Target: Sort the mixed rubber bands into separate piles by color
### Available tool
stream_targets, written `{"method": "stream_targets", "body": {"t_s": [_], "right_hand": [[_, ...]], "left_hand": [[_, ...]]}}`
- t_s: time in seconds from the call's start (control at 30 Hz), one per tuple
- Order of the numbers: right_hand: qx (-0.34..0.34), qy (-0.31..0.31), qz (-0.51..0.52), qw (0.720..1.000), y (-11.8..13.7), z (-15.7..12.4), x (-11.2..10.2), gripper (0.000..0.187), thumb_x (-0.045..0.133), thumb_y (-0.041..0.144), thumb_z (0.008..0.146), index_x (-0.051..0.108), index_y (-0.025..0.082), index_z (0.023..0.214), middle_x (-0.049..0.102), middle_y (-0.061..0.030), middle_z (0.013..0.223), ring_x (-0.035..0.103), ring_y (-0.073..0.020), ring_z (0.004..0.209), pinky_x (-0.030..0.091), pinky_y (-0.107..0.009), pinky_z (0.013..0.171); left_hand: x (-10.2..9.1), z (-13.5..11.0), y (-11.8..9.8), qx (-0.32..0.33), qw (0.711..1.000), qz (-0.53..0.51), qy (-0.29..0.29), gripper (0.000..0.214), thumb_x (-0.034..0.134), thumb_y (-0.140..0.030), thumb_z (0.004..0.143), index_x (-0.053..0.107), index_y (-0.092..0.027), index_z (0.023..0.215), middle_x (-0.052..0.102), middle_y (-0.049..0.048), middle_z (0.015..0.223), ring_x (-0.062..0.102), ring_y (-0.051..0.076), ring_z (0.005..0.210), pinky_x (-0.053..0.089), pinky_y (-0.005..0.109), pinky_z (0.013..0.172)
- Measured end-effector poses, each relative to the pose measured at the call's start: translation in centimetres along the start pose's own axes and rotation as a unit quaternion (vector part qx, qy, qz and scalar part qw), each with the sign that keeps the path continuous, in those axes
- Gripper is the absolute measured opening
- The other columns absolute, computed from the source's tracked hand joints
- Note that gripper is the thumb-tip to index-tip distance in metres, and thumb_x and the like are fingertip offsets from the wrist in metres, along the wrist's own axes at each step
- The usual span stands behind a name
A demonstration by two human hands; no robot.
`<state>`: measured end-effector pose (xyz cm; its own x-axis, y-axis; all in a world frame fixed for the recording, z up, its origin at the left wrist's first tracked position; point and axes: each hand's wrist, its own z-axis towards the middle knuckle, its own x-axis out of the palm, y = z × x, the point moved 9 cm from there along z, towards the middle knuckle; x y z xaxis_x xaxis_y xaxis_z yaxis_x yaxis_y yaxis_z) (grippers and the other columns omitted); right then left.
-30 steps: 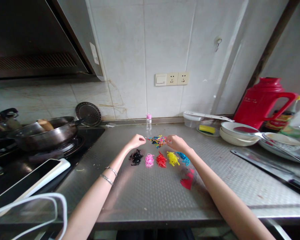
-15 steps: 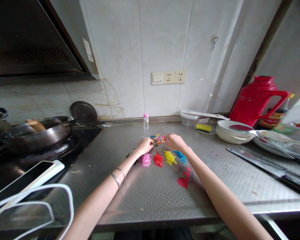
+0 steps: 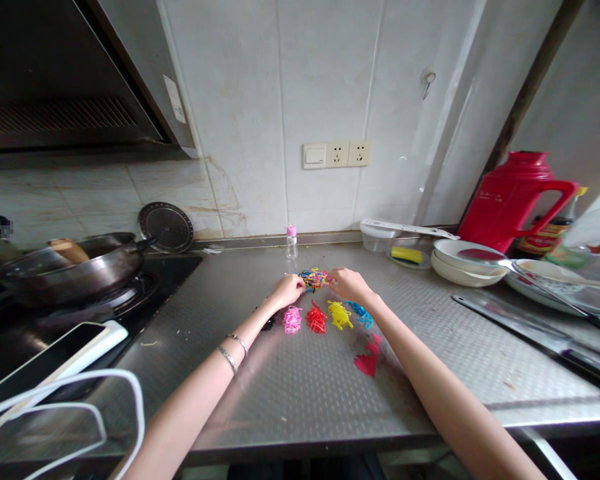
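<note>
Mixed bands [image 3: 314, 277] lie between our left hand [image 3: 290, 289] and right hand [image 3: 350, 283], fingers curled at both edges; whether either pinches a band, we cannot tell. We judge light fingertips best, left forearm [image 3: 195, 403] off the half-hidden black bands [image 3: 269, 325].

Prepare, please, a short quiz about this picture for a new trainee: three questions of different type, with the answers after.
1. Choose one: which pile lies directly between the pink pile and the yellow pile? a) blue b) red c) black
2. True or false: the bottle near the wall lies on its side.
3. Short answer: what lies between the left hand and the right hand?

Key:
1. b, the red pile.
2. False; it stands upright.
3. The mixed pile, with several colours together.
</note>
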<state>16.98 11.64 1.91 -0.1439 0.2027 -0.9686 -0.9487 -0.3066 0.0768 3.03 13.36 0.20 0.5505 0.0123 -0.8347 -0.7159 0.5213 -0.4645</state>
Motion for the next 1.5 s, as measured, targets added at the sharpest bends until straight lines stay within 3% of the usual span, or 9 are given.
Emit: {"method": "stream_targets", "body": {"t_s": [0.2,0.43,0.67,0.8,0.9,1.03,1.23,1.5], "right_hand": [[0.02,0.019,0.0,1.0,-0.1,-0.1,0.1,0.027,0.045,0.038,0.082,0.063,0.026,0.099,0.063,-0.0055,0.098,0.056,-0.0172,0.092,0.04,-0.022,0.072],[0.015,0.029,0.006,0.999,0.2,-0.2,0.2,0.027,0.042,0.032,0.083,0.063,0.025,0.099,0.063,-0.0051,0.1,0.056,-0.0161,0.092,0.039,-0.021,0.07],[-0.03,-0.003,0.021,0.999,1.6,-0.3,-0.4,0.029,0.038,0.025,0.083,0.063,0.027,0.098,0.063,-0.002,0.098,0.057,-0.0144,0.088,0.039,-0.02,0.067],[-0.021,-0.012,0.02,1.0,1.1,-0.4,-1.2,0.03,0.038,0.028,0.083,0.062,0.026,0.102,0.063,-0.0037,0.099,0.056,-0.0153,0.091,0.039,-0.02,0.069],[0.003,-0.022,0.024,0.999,-0.1,-0.4,-1.8,0.032,0.038,0.028,0.083,0.061,0.027,0.106,0.063,-0.0038,0.102,0.056,-0.0155,0.093,0.04,-0.021,0.072],[0.031,-0.028,0.02,0.999,-1.8,-0.4,-1.9,0.031,0.039,0.026,0.082,0.063,0.025,0.102,0.063,-0.004,0.103,0.056,-0.0157,0.093,0.04,-0.022,0.074],[0.05,-0.016,0.029,0.998,-3.0,-0.4,-1.1,0.032,0.039,0.024,0.08,0.064,0.023,0.1,0.063,-0.004,0.103,0.055,-0.0158,0.095,0.04,-0.022,0.074],[0.052,-0.021,0.025,0.998,-3.0,-0.3,-0.9,0.032,0.039,0.024,0.079,0.064,0.025,0.1,0.064,-0.0035,0.102,0.056,-0.0167,0.093,0.04,-0.022,0.072]], "left_hand": [[-1.0,0.4,0.2,0.041,0.998,-0.024,-0.03,0.019,0.051,-0.023,0.074,0.068,-0.015,0.075,0.066,0.0054,0.077,0.058,0.015,0.071,0.042,0.025,0.07],[-1.1,0.8,1.0,0.036,0.995,-0.081,-0.039,0.019,0.051,-0.023,0.075,0.067,-0.012,0.076,0.066,0.0063,0.077,0.058,0.015,0.071,0.043,0.025,0.07],[-1.4,0.7,1.0,0.021,0.993,-0.109,-0.035,0.019,0.051,-0.022,0.075,0.066,-0.011,0.076,0.066,0.0067,0.077,0.058,0.015,0.074,0.043,0.026,0.072],[-1.4,0.9,0.6,0.008,0.99,-0.139,-0.025,0.019,0.052,-0.023,0.075,0.066,-0.011,0.077,0.067,0.0066,0.077,0.058,0.015,0.073,0.044,0.026,0.071],[-1.0,1.1,-0.8,0.02,0.988,-0.154,-0.017,0.02,0.053,-0.024,0.074,0.067,-0.01,0.078,0.067,0.0068,0.077,0.058,0.014,0.071,0.043,0.025,0.069],[-0.1,0.6,-4.3,0.053,0.988,-0.147,0.0,0.02,0.052,-0.024,0.076,0.067,-0.011,0.077,0.066,0.0055,0.074,0.057,0.014,0.068,0.042,0.025,0.067],[0.8,-1.4,-9.7,0.124,0.991,-0.049,0.0,0.019,0.051,-0.026,0.077,0.066,-0.014,0.074,0.062,0.0058,0.076,0.055,0.014,0.071,0.041,0.025,0.071],[2.7,-2.5,-10.5,0.142,0.989,-0.003,0.047,0.015,0.054,-0.025,0.074,0.067,-0.017,0.074,0.059,0.0051,0.079,0.055,0.014,0.072,0.041,0.025,0.071]]}}
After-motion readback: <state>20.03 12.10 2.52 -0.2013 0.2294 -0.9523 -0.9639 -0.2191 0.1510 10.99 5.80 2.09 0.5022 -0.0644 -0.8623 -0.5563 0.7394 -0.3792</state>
